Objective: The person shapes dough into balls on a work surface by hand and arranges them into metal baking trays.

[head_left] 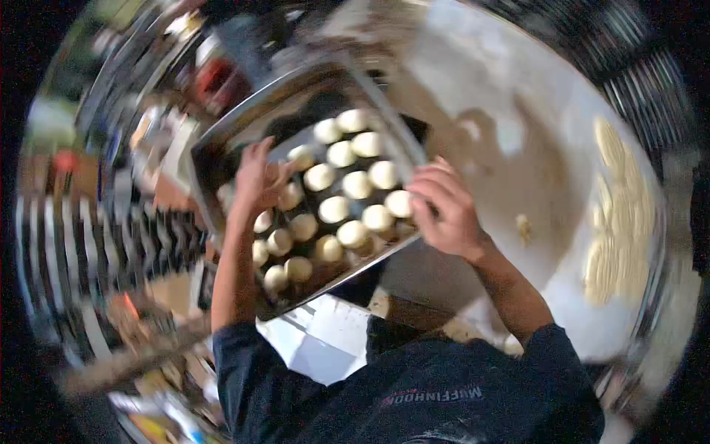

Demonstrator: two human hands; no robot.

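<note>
A deep rectangular metal tray (pixel 384 111) lies tilted in front of me, with round pale dough balls (pixel 334 209) set in uneven rows on its dark bottom. My left hand (pixel 259 177) reaches over the tray's left part, fingers apart, close to a dough ball (pixel 290 196); I cannot tell whether it touches it. At the tray's right side my right hand (pixel 447 207) has its fingers curled on the rim, beside the dough ball (pixel 399 203) in the corner. The picture is smeared by motion.
A pale, floured work table (pixel 473 81) stretches to the right. Long strips of dough (pixel 617 214) lie along its far right side, and a small dough scrap (pixel 523 229) lies nearer. Stacked racks or trays (pixel 96 240) stand at the left, blurred. A red object (pixel 222 85) is behind the tray.
</note>
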